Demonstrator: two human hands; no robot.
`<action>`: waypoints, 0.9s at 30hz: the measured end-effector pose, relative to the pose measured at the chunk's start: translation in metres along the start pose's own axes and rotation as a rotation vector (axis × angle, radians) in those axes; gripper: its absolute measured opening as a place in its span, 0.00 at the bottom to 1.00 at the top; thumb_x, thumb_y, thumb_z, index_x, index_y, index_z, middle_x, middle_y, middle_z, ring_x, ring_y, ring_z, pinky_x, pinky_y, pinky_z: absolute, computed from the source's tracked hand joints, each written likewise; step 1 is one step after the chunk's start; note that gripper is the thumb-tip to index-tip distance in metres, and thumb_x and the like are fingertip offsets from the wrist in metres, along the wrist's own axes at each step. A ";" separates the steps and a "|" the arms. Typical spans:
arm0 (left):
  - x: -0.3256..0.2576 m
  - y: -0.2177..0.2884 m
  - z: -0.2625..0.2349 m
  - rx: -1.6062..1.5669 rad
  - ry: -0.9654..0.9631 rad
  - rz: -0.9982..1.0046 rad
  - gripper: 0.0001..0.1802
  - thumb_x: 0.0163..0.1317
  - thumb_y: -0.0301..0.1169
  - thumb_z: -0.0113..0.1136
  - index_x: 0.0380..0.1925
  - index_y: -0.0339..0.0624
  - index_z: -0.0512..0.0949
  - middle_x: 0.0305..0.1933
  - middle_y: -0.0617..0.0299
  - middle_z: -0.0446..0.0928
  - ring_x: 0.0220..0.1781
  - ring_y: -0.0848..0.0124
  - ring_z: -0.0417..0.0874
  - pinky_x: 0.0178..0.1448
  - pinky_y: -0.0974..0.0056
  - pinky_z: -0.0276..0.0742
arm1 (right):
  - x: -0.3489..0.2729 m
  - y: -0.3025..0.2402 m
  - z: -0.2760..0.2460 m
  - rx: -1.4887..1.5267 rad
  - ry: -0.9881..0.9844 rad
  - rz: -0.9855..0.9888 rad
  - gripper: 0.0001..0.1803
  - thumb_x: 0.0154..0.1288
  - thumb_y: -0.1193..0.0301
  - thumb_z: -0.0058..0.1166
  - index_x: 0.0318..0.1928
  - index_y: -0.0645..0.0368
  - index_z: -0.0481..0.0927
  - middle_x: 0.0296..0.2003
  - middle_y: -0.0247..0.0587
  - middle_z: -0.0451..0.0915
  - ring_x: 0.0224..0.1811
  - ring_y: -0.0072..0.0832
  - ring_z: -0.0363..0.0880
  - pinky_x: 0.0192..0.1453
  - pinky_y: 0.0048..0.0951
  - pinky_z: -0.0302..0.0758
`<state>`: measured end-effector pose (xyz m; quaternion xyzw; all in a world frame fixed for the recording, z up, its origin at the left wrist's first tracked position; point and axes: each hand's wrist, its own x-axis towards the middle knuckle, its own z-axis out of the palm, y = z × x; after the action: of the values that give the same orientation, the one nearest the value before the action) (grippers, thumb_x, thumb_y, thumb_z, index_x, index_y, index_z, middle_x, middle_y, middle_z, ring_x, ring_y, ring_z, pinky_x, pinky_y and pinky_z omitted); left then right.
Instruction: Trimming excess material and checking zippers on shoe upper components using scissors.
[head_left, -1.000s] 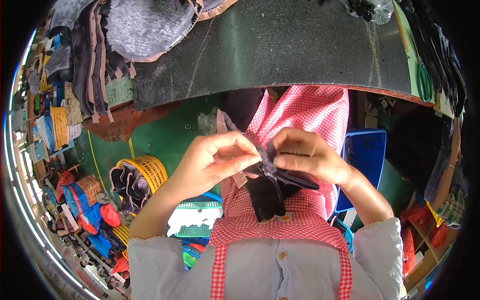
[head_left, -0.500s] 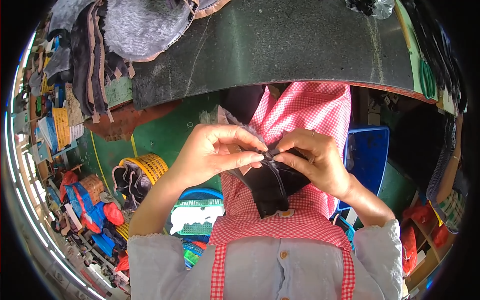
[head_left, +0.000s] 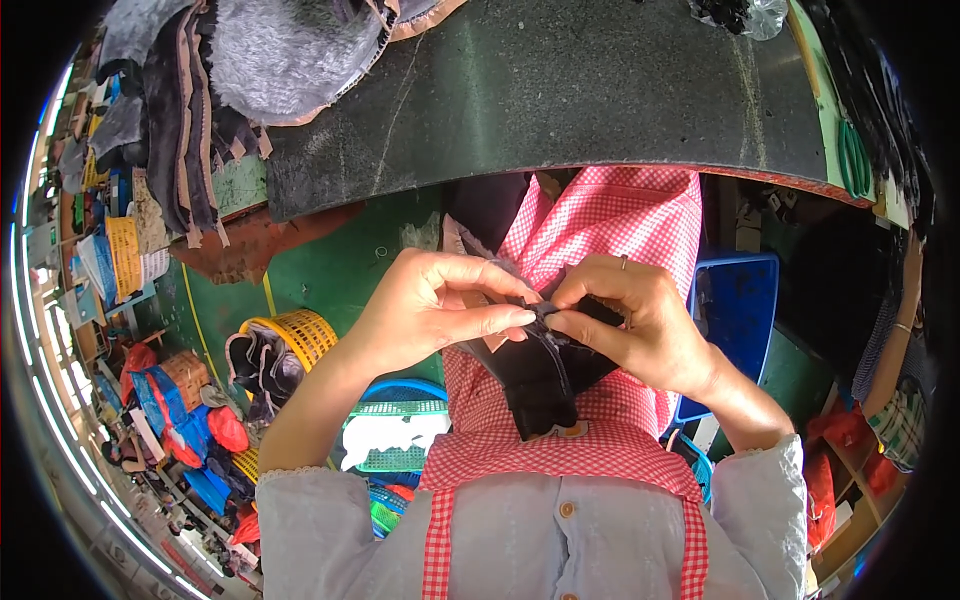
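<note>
A dark piece of material [head_left: 538,385] with a seam down its length and grey plush with a pinkish edge on its far side lies over my lap. My left hand [head_left: 425,300] pinches its upper edge between thumb and forefinger. Close beside it, almost touching, my right hand [head_left: 645,325] grips the same edge with thumb and forefinger. Exactly what sits between the fingertips is too small to make out. Underneath is a red-and-white checked apron [head_left: 620,225].
Ahead stands a dark worktop [head_left: 580,90], with grey plush pieces [head_left: 300,55] at its left. A blue bin [head_left: 735,335] is right of my lap. Left are a yellow basket [head_left: 305,335] and a green basket [head_left: 395,405]. Another person's arm [head_left: 905,340] shows far right.
Both hands keep their pinch on the dark piece. My right hand and forearm have shifted slightly right and down, and the dark piece hangs marginally lower. The other person's arm has moved a little.
</note>
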<state>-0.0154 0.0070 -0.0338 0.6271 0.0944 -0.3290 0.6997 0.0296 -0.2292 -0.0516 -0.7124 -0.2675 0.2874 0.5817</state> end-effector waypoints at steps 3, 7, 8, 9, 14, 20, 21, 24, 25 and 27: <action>0.000 -0.002 -0.001 -0.001 0.004 0.007 0.09 0.62 0.20 0.67 0.42 0.29 0.83 0.38 0.54 0.85 0.39 0.65 0.89 0.36 0.70 0.82 | 0.000 0.002 0.001 0.005 0.006 -0.008 0.06 0.60 0.76 0.66 0.36 0.63 0.82 0.29 0.40 0.80 0.28 0.27 0.79 0.31 0.28 0.73; 0.002 -0.002 0.003 -0.018 -0.022 0.001 0.09 0.65 0.23 0.65 0.44 0.32 0.83 0.36 0.60 0.85 0.36 0.78 0.85 0.41 0.73 0.81 | -0.001 0.008 0.007 0.124 0.103 -0.009 0.06 0.60 0.77 0.67 0.36 0.63 0.84 0.29 0.37 0.81 0.26 0.20 0.77 0.27 0.25 0.70; 0.002 -0.002 0.003 -0.043 -0.019 0.012 0.08 0.65 0.23 0.64 0.44 0.32 0.82 0.36 0.59 0.85 0.36 0.77 0.85 0.41 0.73 0.82 | -0.001 0.007 0.005 0.126 0.101 -0.010 0.06 0.60 0.77 0.67 0.36 0.63 0.84 0.29 0.37 0.81 0.26 0.20 0.77 0.27 0.25 0.70; 0.002 -0.001 0.004 -0.067 -0.016 0.023 0.08 0.65 0.22 0.64 0.43 0.32 0.82 0.37 0.59 0.85 0.37 0.76 0.86 0.41 0.72 0.82 | -0.002 0.006 0.003 0.104 0.056 0.030 0.06 0.60 0.79 0.67 0.37 0.65 0.84 0.32 0.39 0.82 0.32 0.22 0.79 0.34 0.25 0.74; 0.004 -0.002 0.002 -0.051 -0.033 0.017 0.06 0.65 0.22 0.64 0.41 0.32 0.81 0.37 0.58 0.85 0.39 0.75 0.87 0.41 0.72 0.83 | -0.003 0.007 0.003 0.110 0.026 0.080 0.07 0.58 0.82 0.67 0.37 0.68 0.84 0.35 0.42 0.83 0.37 0.25 0.82 0.41 0.25 0.80; 0.007 0.002 0.001 -0.068 -0.044 -0.036 0.05 0.65 0.22 0.64 0.39 0.31 0.81 0.37 0.57 0.84 0.38 0.74 0.87 0.40 0.71 0.83 | -0.002 0.014 0.008 0.077 0.153 -0.098 0.07 0.56 0.77 0.70 0.35 0.62 0.85 0.29 0.37 0.83 0.26 0.20 0.78 0.27 0.22 0.71; 0.008 0.002 0.001 -0.063 -0.041 -0.051 0.05 0.65 0.22 0.64 0.39 0.31 0.81 0.37 0.57 0.84 0.38 0.74 0.87 0.40 0.71 0.83 | -0.003 0.011 0.006 0.022 0.148 -0.079 0.07 0.56 0.77 0.70 0.35 0.62 0.85 0.28 0.37 0.83 0.26 0.21 0.79 0.27 0.23 0.72; 0.008 0.002 0.002 -0.076 -0.029 -0.070 0.05 0.66 0.23 0.64 0.39 0.31 0.81 0.36 0.57 0.84 0.37 0.73 0.87 0.39 0.71 0.83 | -0.002 0.006 0.003 -0.078 0.138 -0.091 0.07 0.55 0.77 0.70 0.35 0.62 0.85 0.28 0.37 0.83 0.26 0.23 0.80 0.28 0.24 0.74; 0.008 0.002 0.002 -0.076 -0.030 -0.070 0.05 0.66 0.23 0.64 0.39 0.31 0.81 0.36 0.57 0.84 0.37 0.73 0.87 0.39 0.71 0.83 | -0.002 0.004 0.003 -0.127 0.138 -0.118 0.08 0.55 0.77 0.70 0.35 0.62 0.85 0.28 0.37 0.84 0.26 0.23 0.81 0.28 0.25 0.75; 0.008 0.002 0.002 -0.067 -0.028 -0.067 0.06 0.66 0.24 0.64 0.38 0.31 0.81 0.36 0.58 0.84 0.37 0.73 0.87 0.39 0.71 0.83 | -0.001 0.003 0.002 -0.122 0.131 -0.099 0.08 0.55 0.77 0.70 0.35 0.61 0.85 0.28 0.38 0.84 0.26 0.24 0.81 0.28 0.25 0.75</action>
<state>-0.0088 0.0025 -0.0355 0.5952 0.1164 -0.3575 0.7102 0.0275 -0.2293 -0.0548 -0.7496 -0.2810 0.1942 0.5669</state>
